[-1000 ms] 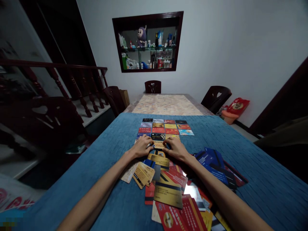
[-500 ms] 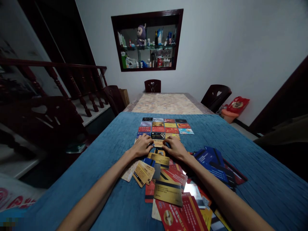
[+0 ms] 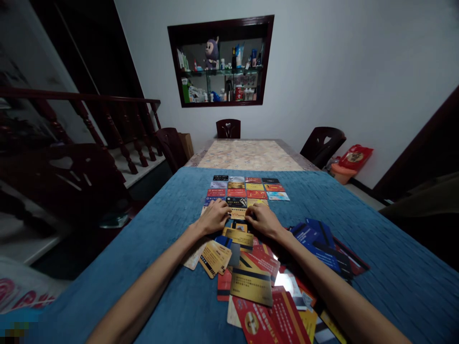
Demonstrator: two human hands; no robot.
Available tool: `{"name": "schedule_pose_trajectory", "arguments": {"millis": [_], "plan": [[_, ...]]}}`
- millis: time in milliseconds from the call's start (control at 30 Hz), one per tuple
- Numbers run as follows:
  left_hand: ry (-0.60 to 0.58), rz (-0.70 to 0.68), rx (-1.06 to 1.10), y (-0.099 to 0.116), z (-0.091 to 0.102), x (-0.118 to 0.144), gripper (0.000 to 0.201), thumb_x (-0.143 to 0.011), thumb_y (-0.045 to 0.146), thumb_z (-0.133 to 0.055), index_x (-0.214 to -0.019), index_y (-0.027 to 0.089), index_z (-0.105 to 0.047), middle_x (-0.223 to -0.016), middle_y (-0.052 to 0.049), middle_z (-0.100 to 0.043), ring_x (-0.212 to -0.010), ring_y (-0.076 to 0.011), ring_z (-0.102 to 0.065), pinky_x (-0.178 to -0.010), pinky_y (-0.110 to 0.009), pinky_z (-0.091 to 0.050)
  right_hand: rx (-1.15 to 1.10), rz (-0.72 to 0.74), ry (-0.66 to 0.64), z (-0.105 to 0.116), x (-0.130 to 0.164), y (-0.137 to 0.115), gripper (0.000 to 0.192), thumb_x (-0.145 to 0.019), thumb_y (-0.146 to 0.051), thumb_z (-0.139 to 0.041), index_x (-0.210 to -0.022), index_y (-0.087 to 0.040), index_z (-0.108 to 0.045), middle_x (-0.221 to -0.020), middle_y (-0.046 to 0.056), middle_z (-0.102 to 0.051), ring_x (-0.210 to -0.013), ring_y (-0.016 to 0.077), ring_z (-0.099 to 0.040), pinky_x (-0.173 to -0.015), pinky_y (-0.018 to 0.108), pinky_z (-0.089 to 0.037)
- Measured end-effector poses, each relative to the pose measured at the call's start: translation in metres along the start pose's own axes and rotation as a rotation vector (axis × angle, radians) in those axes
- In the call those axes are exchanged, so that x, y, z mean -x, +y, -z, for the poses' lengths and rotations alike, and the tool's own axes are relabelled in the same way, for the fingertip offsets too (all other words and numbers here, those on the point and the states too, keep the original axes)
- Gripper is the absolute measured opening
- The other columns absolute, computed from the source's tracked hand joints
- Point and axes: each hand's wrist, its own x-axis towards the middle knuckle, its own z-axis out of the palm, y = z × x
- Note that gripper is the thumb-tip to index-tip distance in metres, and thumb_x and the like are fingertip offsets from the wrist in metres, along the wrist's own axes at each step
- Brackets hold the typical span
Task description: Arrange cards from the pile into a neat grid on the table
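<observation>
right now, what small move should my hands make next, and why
Probably nudge the yellow card square with the black card beyond it: your left hand and right hand are at its ends, and the red cards farther off lie in a row.

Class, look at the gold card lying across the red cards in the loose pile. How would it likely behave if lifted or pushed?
The gold card is probably fairly stiff: it spans the uneven red cards without visible sagging. It looks thin, so likely light. Pushed, it would probably slide rather than roll, being flat.
</observation>
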Motion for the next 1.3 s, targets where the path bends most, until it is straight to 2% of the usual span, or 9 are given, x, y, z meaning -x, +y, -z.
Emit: {"name": "schedule_pose_trajectory", "arguments": {"millis": [133, 300, 767, 967, 1200, 1300], "plan": [[-0.040, -0.074, 0.018, 0.007, 0.000, -0.002, 0.019, -0.087, 0.013, -0.052, -0.086, 0.016, -0.070, -0.089, -0.008, -0.067, -0.087, -0.0206, -0.053, -0.077, -0.032, -0.040, 0.033, -0.033, -0.063, 0.009, 0.002, -0.005, 0.017, -0.088, -0.026, -0.057, -0.089, -0.018, -0.071, -0.091, 0.008, -0.071, -0.085, 0.0185, -0.062, -0.069, 0.025, -0.037], [-0.056, -0.119, 0.061, 0.014, 0.000, -0.003, 0.020, -0.085, 0.012, -0.053, -0.073, 0.016, -0.069, -0.081, -0.007, -0.068, -0.078, -0.0190, -0.055, -0.073, -0.029, -0.040, 0.079, -0.082, -0.180, 0.017, 0.004, -0.012, 0.016, -0.085, -0.029, -0.060, -0.089, -0.019, -0.073, -0.091, 0.008, -0.073, -0.083, 0.0194, -0.065, -0.061, 0.024, -0.035], [-0.082, -0.121, 0.136, 0.018, 0.001, -0.003, 0.017, -0.080, 0.009, -0.056, -0.077, 0.015, -0.071, -0.082, -0.007, -0.070, -0.083, -0.0188, -0.059, -0.076, -0.027, -0.043, -0.005, -0.118, -0.257, 0.017, 0.006, -0.009, 0.016, -0.080, -0.027, -0.066, -0.091, -0.021, -0.075, -0.091, 0.006, -0.074, -0.083, 0.0202, -0.065, -0.060, 0.024, -0.035], [-0.065, -0.115, 0.191, 0.020, 0.002, -0.003, 0.016, -0.081, 0.008, -0.055, -0.079, 0.015, -0.070, -0.083, -0.006, -0.070, -0.082, -0.0177, -0.059, -0.075, -0.026, -0.043, -0.113, -0.130, -0.282, 0.015, 0.003, 0.004, 0.010, -0.077, -0.026, -0.067, -0.076, -0.017, -0.072, -0.075, 0.003, -0.070, -0.069, 0.0150, -0.059, -0.058, 0.023, -0.034], [-0.006, 0.011, 0.266, 0.025, 0.000, -0.004, 0.017, -0.085, 0.017, -0.054, -0.092, 0.015, -0.069, -0.092, -0.007, -0.070, -0.087, -0.0190, -0.061, -0.079, -0.028, -0.045, -0.306, -0.093, -0.326, 0.013, 0.000, 0.017, 0.012, -0.075, -0.024, -0.065, -0.069, -0.015, -0.065, -0.062, -0.002, -0.061, -0.063, 0.0123, -0.054, -0.056, 0.021, -0.035], [-0.005, 0.028, 0.288, 0.027, -0.002, -0.005, 0.019, -0.085, 0.018, -0.052, -0.092, 0.016, -0.070, -0.090, -0.007, -0.071, -0.086, -0.0191, -0.061, -0.079, -0.028, -0.045, -0.374, -0.069, -0.357, 0.015, 0.000, 0.020, 0.011, -0.073, -0.025, -0.064, -0.068, -0.015, -0.063, -0.059, -0.003, -0.059, -0.060, 0.0116, -0.051, -0.056, 0.022, -0.036]]}}
